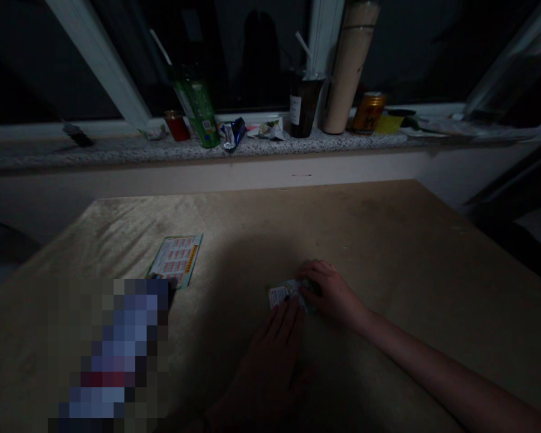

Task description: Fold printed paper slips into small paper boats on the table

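Observation:
A small printed card (277, 294), green-edged with a white panel, lies on the table in front of me. My left hand (273, 352) rests palm down, its outstretched fingertips pressing on the card's near side. At the card's right end is my right hand (329, 291), with fingers and thumb curled about it; they hide that part, and dim light blurs the exact grip. A larger printed card (180, 255) with red rows and a yellow strip lies farther left, apart from both hands.
The table (369, 222) has a brownish cover. A pixelated patch (126, 337) masks a bluish long thing at lower left. Along the stone windowsill (135, 153) stand a green bottle (202, 114), a dark cup with a straw (304, 111), a tall beige flask (349, 72), a gold can (369, 113) and crumpled wrappers (232, 132).

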Available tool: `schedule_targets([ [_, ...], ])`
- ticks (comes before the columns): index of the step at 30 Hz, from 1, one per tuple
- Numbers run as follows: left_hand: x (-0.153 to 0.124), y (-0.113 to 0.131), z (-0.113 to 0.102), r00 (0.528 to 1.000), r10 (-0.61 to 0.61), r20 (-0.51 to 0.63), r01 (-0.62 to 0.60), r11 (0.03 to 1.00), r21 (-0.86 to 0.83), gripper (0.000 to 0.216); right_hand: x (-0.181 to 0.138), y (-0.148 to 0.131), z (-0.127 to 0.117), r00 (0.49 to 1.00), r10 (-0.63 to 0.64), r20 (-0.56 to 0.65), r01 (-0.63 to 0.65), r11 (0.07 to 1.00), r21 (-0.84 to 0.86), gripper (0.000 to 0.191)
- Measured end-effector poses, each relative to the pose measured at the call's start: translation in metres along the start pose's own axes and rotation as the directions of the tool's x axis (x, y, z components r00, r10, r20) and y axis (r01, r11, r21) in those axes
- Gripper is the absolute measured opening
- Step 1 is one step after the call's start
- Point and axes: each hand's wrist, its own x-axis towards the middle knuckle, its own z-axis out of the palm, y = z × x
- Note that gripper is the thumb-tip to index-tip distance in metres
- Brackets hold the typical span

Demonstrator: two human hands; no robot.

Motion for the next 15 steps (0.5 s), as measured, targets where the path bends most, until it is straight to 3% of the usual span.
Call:
schedule_targets([
  [7, -0.001, -0.002, 0.001, 1.000, 0.001, 0.016, -0.001, 1.000, -0.029, 0.076, -0.003, -0.002, -0.003, 1.000, -0.023, -0.002, 0.023, 0.998, -0.065, 0.018],
  [11, -0.002, -0.003, -0.001, 1.000, 0.009, 0.020, -0.007, 0.998, -0.067, 0.082, -0.020, -0.011, -0.008, 0.995, -0.102, -0.007, 0.100, 0.985, -0.139, 0.029],
  [15, 0.000, -0.003, -0.004, 0.999, 0.033, 0.025, -0.031, 0.997, -0.069, 0.084, -0.049, -0.025, -0.014, 0.971, -0.179, 0.157, 0.210, 0.954, -0.213, 0.052],
])
